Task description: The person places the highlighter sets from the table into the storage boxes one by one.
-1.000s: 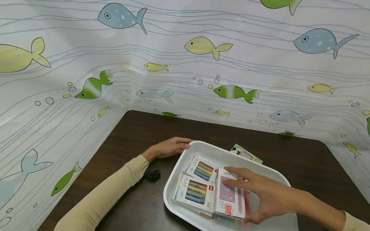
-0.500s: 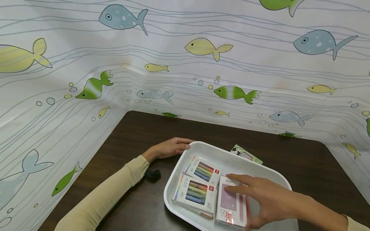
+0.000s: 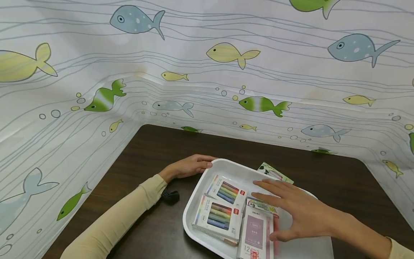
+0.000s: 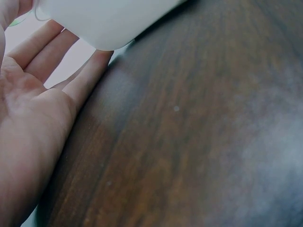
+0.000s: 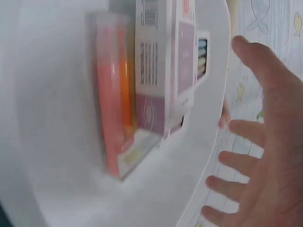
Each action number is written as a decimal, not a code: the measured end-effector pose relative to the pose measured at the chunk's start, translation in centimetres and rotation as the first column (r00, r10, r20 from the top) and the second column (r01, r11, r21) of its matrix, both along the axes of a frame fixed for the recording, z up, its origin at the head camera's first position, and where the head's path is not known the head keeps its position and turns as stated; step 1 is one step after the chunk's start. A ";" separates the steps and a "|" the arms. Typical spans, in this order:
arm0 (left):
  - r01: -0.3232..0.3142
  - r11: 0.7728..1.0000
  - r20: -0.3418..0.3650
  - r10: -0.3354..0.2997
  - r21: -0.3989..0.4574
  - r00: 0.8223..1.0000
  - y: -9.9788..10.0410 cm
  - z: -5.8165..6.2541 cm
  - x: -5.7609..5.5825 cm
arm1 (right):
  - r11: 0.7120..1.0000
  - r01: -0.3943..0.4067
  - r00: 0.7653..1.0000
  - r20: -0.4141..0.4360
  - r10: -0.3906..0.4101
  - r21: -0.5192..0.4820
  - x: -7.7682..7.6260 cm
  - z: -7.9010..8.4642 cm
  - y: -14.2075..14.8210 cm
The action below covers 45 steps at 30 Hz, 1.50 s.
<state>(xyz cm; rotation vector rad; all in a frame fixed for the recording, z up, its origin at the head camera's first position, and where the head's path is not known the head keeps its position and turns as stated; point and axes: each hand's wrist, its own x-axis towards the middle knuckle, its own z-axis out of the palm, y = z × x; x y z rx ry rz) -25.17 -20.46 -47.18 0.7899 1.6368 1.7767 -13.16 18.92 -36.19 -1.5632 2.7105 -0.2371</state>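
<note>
My left hand [image 3: 191,165] holds the white tray [image 3: 223,162] at its far left corner. In the left wrist view its thumb and fingers [image 4: 52,56] lie around the tray's corner. My right hand [image 3: 299,210] hovers spread over the tray's right part, holding nothing. Below its fingertips lies a white and purple box [image 3: 254,230] marked 12, and behind that a flat packet with a colourful label [image 3: 262,205]. Two white boxes of coloured sticks, a near one [image 3: 220,216] and a far one [image 3: 228,191], lie at the left. A clear case with pink and orange contents [image 5: 113,94] shows in the right wrist view.
A green patterned card or packet [image 3: 275,172] lies behind the tray, partly hidden by the right hand and rim. A small black object [image 3: 170,196] is by the left wrist. Fish-printed sheeting [image 3: 200,86] surrounds the dark wooden table [image 3: 155,140].
The white and purple box went down into the tray and was let go, ending nearer the front. The right hand rose off it, uncovering the colourful packet. The left hand stayed put.
</note>
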 end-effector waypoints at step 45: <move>-0.007 1.000 0.011 0.007 -0.006 1.000 0.2 0.1 -0.1 | 0.982 0.191 0.975 0.114 -0.188 -0.012 -8.0 -2.8 5.6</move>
